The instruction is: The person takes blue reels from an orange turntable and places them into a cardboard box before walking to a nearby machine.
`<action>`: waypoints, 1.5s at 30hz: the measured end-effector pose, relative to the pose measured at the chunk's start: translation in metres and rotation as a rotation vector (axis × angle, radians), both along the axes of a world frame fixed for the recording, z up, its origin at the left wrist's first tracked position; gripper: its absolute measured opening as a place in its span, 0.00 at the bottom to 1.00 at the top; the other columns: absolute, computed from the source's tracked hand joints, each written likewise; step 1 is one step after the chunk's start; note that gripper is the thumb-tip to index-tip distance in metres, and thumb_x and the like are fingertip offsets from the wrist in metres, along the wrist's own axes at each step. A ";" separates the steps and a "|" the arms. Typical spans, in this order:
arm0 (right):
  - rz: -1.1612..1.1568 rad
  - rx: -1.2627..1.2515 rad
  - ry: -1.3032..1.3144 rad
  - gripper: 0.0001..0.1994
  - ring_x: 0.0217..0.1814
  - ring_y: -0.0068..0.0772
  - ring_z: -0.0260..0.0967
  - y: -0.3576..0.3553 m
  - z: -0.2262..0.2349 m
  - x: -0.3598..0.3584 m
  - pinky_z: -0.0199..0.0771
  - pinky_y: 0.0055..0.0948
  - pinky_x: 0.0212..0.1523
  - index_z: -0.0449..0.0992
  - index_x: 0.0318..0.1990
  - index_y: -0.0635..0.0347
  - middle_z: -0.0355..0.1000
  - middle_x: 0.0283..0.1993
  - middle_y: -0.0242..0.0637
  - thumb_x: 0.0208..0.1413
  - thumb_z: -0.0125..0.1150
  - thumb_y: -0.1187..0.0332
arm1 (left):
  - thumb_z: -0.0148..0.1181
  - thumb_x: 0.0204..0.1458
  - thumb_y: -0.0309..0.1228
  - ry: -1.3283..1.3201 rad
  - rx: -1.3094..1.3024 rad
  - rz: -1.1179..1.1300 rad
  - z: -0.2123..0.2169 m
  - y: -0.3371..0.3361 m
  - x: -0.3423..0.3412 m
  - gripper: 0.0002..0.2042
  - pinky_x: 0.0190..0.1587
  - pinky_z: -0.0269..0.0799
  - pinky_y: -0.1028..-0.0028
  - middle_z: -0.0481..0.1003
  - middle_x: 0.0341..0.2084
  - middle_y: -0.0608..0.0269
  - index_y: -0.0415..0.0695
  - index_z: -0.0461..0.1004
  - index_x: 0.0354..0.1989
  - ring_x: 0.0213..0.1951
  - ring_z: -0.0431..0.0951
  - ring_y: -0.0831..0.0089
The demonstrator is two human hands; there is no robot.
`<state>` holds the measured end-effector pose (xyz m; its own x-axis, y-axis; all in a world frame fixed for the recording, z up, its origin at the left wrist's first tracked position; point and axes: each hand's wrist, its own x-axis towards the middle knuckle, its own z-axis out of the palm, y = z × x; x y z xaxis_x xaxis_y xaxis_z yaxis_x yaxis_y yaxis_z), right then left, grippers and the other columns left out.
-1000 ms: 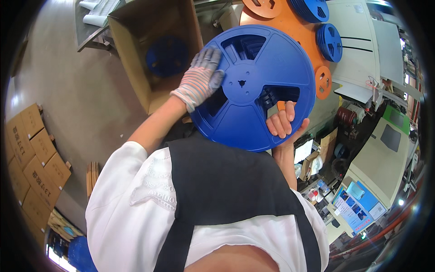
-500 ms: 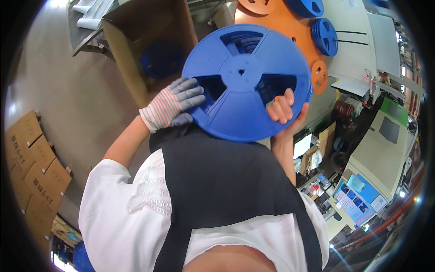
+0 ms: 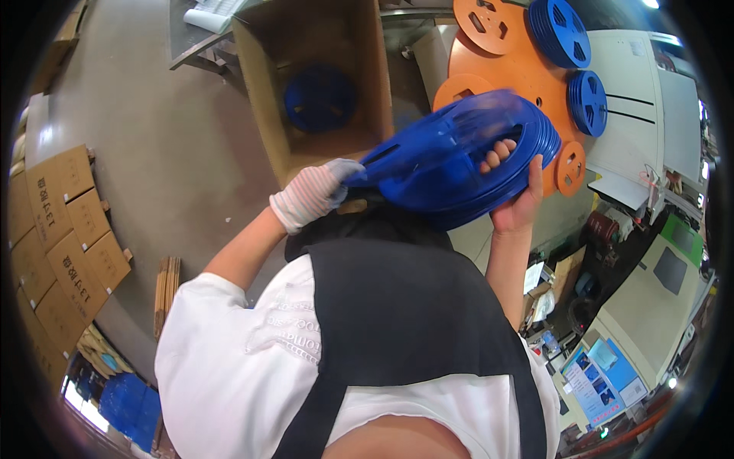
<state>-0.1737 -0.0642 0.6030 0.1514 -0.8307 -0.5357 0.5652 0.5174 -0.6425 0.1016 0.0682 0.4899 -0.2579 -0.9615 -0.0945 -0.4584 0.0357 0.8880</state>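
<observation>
Left hand: gloved, pinching tilted top reel by its rim; fingertips hidden, reel smeared.
Right hand: bare, clasping stack, fingers curled through; palm partly hidden.
Stack: midair, masking worktop's near edge; count unclear.
Box: far end cut off; inner reel dim.

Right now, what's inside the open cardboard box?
A blue reel lies deep inside the cardboard box. Whatever is under it is covered, so I can't tell whether more reels sit below.
</observation>
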 end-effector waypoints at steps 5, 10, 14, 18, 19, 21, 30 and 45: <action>0.095 -0.033 -0.241 0.16 0.27 0.24 0.56 0.011 -0.035 -0.041 0.66 0.31 0.39 0.68 0.44 0.60 0.59 0.26 0.28 0.65 0.48 0.55 | 0.51 0.58 0.24 0.822 0.383 0.530 -0.017 0.031 0.042 0.14 0.48 0.78 0.63 0.75 0.43 0.56 0.41 0.68 0.52 0.48 0.78 0.60; 0.041 0.028 -0.136 0.15 0.26 0.22 0.53 0.026 -0.038 -0.045 0.63 0.29 0.37 0.68 0.43 0.60 0.54 0.25 0.26 0.63 0.49 0.56 | 0.55 0.57 0.25 1.331 0.432 0.656 -0.039 0.046 0.068 0.16 0.51 0.77 0.50 0.73 0.45 0.51 0.41 0.67 0.53 0.52 0.74 0.52; 0.049 0.023 -0.129 0.14 0.27 0.23 0.60 0.025 -0.040 -0.044 0.68 0.30 0.36 0.70 0.42 0.60 0.61 0.25 0.28 0.63 0.49 0.57 | 0.57 0.56 0.27 1.347 0.472 0.662 -0.041 0.054 0.071 0.16 0.50 0.77 0.50 0.72 0.45 0.52 0.42 0.67 0.52 0.52 0.74 0.52; 0.056 0.014 -0.107 0.14 0.27 0.23 0.60 0.025 -0.036 -0.035 0.68 0.29 0.36 0.70 0.42 0.60 0.62 0.25 0.29 0.63 0.49 0.57 | 0.58 0.55 0.30 1.337 0.506 0.662 -0.037 0.058 0.070 0.16 0.51 0.77 0.50 0.73 0.45 0.53 0.43 0.67 0.52 0.52 0.75 0.52; 0.059 0.015 -0.101 0.14 0.26 0.23 0.60 0.025 -0.036 -0.034 0.69 0.29 0.36 0.70 0.42 0.60 0.62 0.25 0.29 0.63 0.49 0.57 | 0.60 0.55 0.31 1.334 0.527 0.665 -0.036 0.058 0.070 0.17 0.51 0.76 0.50 0.73 0.45 0.55 0.45 0.68 0.52 0.52 0.75 0.53; 0.063 0.005 -0.098 0.14 0.27 0.24 0.60 0.024 -0.038 -0.038 0.69 0.30 0.36 0.70 0.42 0.60 0.62 0.25 0.29 0.63 0.48 0.57 | 0.60 0.55 0.32 1.316 0.550 0.693 -0.037 0.058 0.071 0.18 0.51 0.77 0.51 0.74 0.44 0.55 0.45 0.67 0.52 0.52 0.75 0.54; 0.067 0.041 -0.094 0.14 0.29 0.28 0.62 0.026 -0.046 -0.037 0.69 0.33 0.39 0.71 0.43 0.61 0.64 0.26 0.32 0.62 0.48 0.59 | 0.52 0.58 0.26 0.815 0.643 0.924 -0.102 0.004 0.048 0.13 0.49 0.77 0.60 0.73 0.43 0.57 0.41 0.65 0.52 0.45 0.76 0.67; 0.190 -0.140 -0.288 0.13 0.17 0.20 0.55 0.031 -0.031 -0.051 0.60 0.26 0.27 0.64 0.35 0.56 0.58 0.18 0.26 0.53 0.57 0.58 | 0.56 0.53 0.35 -0.200 0.585 0.762 -0.266 0.025 0.057 0.31 0.61 0.63 0.61 0.65 0.60 0.45 0.49 0.55 0.67 0.60 0.66 0.50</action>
<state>-0.2250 -0.0333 0.5722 0.4378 -0.8356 -0.3317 0.6352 0.5486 -0.5436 0.1584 0.0936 0.2235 0.4851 -0.6511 -0.5838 -0.3197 -0.7534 0.5746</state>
